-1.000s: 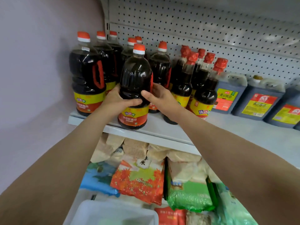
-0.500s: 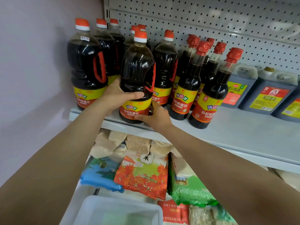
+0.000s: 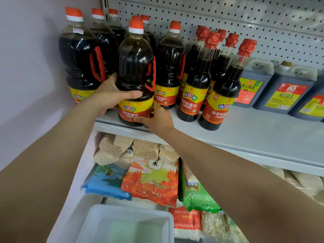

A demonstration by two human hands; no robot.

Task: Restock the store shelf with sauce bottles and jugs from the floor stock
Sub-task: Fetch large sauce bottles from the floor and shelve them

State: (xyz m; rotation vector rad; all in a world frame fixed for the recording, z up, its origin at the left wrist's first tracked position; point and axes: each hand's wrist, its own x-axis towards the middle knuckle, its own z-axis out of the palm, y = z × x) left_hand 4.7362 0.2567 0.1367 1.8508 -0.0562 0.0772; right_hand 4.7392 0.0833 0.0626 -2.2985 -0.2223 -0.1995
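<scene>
Jug [image 3: 135, 71] now down on shelf [image 3: 263, 130]; L hand [image 3: 110, 95] grip wraps it, R hand [image 3: 157, 118] holds base.

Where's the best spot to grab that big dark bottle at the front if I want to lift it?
Probably the red handle on the front sauce bottle, reached from its right side; the body is wide. The left hand and right hand already grip the body.

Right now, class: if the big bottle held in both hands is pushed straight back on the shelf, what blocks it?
Other big bottles stand directly behind the held bottle, so it cannot go far back.
</scene>
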